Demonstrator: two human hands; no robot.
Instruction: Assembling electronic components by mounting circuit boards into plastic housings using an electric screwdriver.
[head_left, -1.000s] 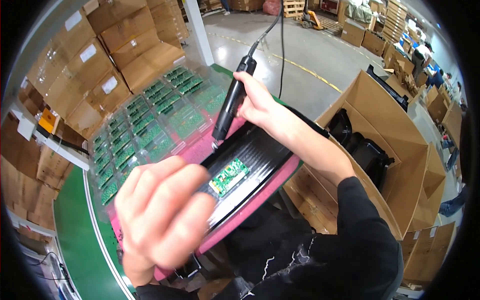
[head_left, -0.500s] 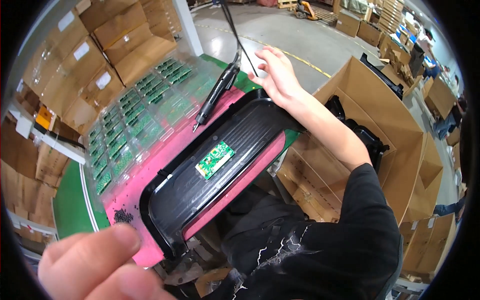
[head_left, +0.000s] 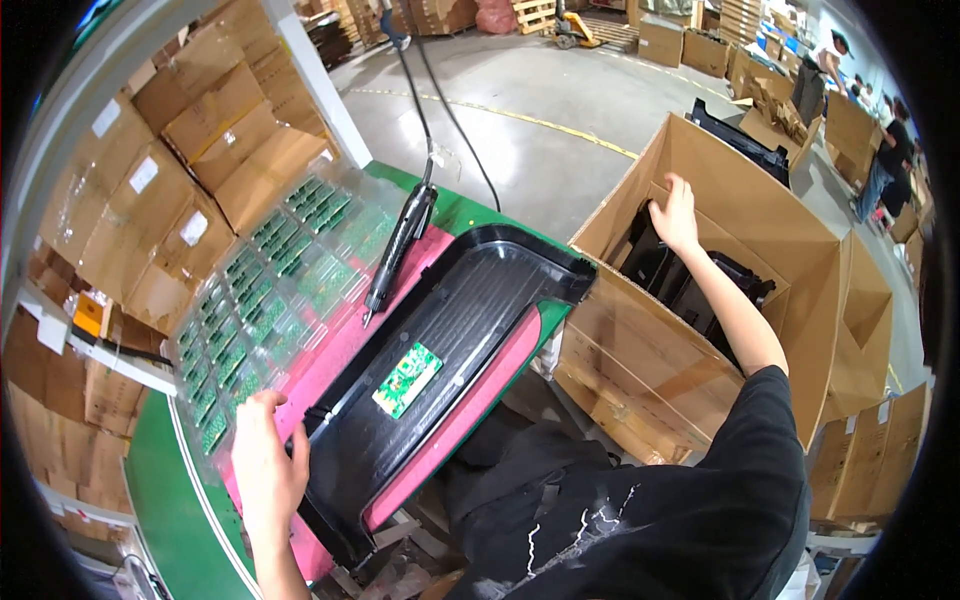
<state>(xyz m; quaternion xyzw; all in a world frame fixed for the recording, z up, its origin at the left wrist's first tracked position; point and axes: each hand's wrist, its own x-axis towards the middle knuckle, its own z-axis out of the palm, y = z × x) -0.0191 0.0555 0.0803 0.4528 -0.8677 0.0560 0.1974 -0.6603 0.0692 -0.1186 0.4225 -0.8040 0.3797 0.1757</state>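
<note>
A black plastic housing (head_left: 480,290), long and shallow with a ribbed inner face, lies at a slant on the pink mat. A small green circuit board (head_left: 408,380) rests inside it. My left hand (head_left: 268,462) is beside the housing's near left end, thumb and fingers apart, with nothing visible in it. My right hand (head_left: 677,218) reaches over the cardboard box at the right, its fingers apart, close to the black plastic parts (head_left: 690,290) in there. Whether its fingertips touch one cannot be made out. Beyond the housing, a black electric screwdriver (head_left: 400,248) lies with its tip on the mat.
Clear plastic trays (head_left: 270,290) with several green boards cover the table's left side. The pink mat (head_left: 433,250) lies on the green tabletop (head_left: 165,500). An open cardboard box (head_left: 790,235) stands at the right. Cables (head_left: 415,90) hang over the far edge. Stacked cartons (head_left: 130,200) stand behind.
My right hand has moved right, from the housing's far end to over the box. My left hand has drawn away from the camera, down beside the housing's left end. The view has shifted.
</note>
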